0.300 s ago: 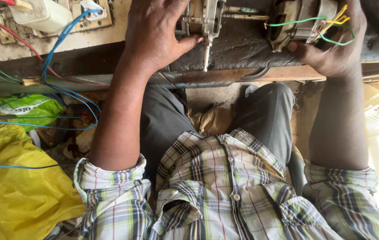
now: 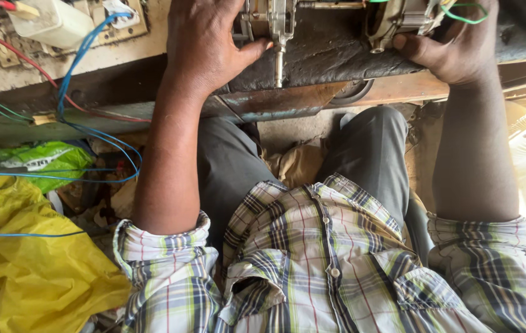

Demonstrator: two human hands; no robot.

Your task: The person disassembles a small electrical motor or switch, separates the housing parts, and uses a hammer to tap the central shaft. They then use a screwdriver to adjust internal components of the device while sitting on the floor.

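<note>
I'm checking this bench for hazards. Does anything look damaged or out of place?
Yes. Loose red and blue wires trail off the worn board at the bench's left and hang over the edge. The left hand and right hand grip a bare metal part with green wire exposed.

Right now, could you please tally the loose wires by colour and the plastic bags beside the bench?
Blue wires: 2
Red wire: 1
Green wire: 1
Yellow plastic bag: 1
Green plastic bag: 1
Total: 6
</note>
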